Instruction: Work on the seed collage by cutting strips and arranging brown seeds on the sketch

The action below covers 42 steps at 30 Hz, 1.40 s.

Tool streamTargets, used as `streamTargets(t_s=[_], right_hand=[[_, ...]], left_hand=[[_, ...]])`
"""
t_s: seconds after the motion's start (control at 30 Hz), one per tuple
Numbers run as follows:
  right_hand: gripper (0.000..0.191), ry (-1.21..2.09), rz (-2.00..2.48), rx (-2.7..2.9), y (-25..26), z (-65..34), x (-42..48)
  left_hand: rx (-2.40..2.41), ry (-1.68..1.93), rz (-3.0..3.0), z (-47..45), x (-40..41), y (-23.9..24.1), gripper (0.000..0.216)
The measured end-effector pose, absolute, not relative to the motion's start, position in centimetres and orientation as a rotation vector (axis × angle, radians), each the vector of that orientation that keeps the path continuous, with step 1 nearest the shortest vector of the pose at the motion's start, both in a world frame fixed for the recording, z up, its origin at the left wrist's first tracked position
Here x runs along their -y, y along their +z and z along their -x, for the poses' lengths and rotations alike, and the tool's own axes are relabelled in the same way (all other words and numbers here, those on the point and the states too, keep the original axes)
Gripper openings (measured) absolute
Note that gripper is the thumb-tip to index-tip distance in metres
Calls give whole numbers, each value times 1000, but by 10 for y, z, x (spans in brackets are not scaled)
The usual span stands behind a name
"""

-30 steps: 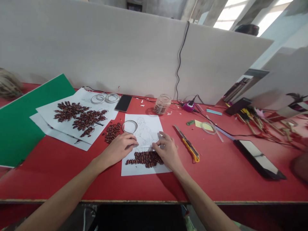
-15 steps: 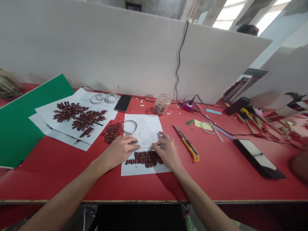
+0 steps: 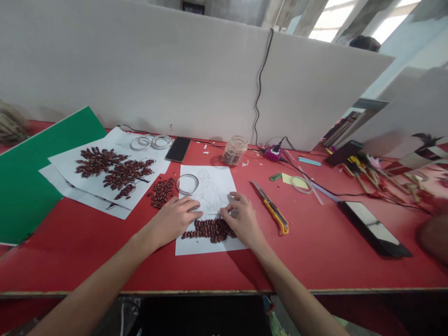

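Paper [image 3: 224, 176] under left hand [image 3: 177, 216] and right hand [image 3: 241, 218], seeds [image 3: 211, 229] beside — can't tell whether either's gripping.

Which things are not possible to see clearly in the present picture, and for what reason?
Head view, right end of the seed rows: hidden by the right hand.
Head view, anything between fingertips of the left hand: too small to tell.
Head view, dark contents of the jar: too blurred.
Head view, left part of the green board: cut by the left edge.
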State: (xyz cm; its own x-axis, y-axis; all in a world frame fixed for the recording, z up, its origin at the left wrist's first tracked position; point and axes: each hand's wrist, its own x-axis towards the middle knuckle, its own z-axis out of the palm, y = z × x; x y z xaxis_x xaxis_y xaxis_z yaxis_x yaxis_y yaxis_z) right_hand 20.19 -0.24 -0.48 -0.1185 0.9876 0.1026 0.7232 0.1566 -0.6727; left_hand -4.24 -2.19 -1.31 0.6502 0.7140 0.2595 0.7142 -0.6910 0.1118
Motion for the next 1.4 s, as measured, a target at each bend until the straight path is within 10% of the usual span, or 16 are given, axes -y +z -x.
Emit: streamTargets(t_s=[1.4], right_hand=[[18,533,1513,2243,0,-204,-12]], left_hand=[[1267,-389,2853,41,24,-9,26]])
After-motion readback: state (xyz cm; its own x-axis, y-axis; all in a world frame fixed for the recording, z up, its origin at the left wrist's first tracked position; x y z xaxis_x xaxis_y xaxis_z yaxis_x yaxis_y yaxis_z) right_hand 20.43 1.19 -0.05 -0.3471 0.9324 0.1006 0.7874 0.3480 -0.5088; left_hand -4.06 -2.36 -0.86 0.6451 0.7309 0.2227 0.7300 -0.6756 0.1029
